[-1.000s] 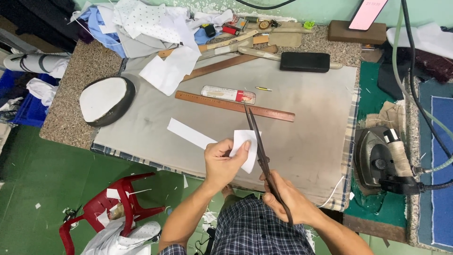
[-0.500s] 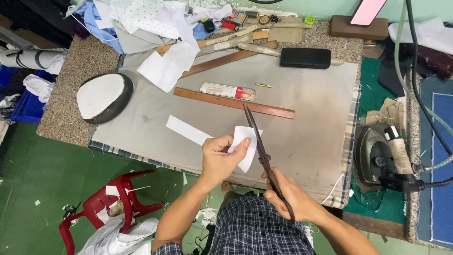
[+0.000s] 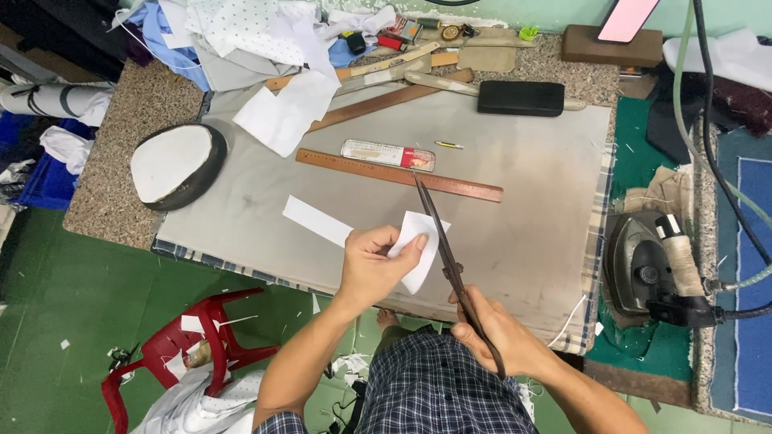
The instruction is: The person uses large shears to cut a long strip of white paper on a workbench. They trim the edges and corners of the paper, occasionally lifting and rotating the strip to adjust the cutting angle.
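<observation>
From the head view I see a desk point(image 3: 515, 241) covered with a grey-beige cloth, and plenty lies around the work. A long wooden ruler point(image 3: 398, 174) runs slantwise across the middle, with a flat clear case point(image 3: 388, 154) just behind it and a small pen point(image 3: 449, 145) beside that. A white strip point(image 3: 317, 221) lies flat on the cloth to the left of my hands, and farther left sits an oval white pad with a dark rim point(image 3: 171, 165). At the back edge there is a heap of white and blue fabric point(image 3: 233, 36), a loose white sheet point(image 3: 281, 116), some wooden sticks point(image 3: 378, 84) and a black block point(image 3: 521, 98). An iron point(image 3: 643, 269) stands at the right on green matting, its cord running off to the right. Below the desk's near edge a red plastic stool point(image 3: 173, 354) stands on the green floor among scraps. Nothing blocks my hands — both are in plain sight over the near edge of the desk. My left hand point(image 3: 371, 269) is raised above the cloth, its fingers point(image 3: 412, 247) pinched together on a small white piece point(image 3: 418, 249), thumb on the near side. My right hand point(image 3: 490, 337) sits lower, close to my body, its fingers closed around the handles of long dark scissors point(image 3: 442, 249). The blades point up and away, lie close together along the right edge of the white piece — their tip reaches the ruler.
</observation>
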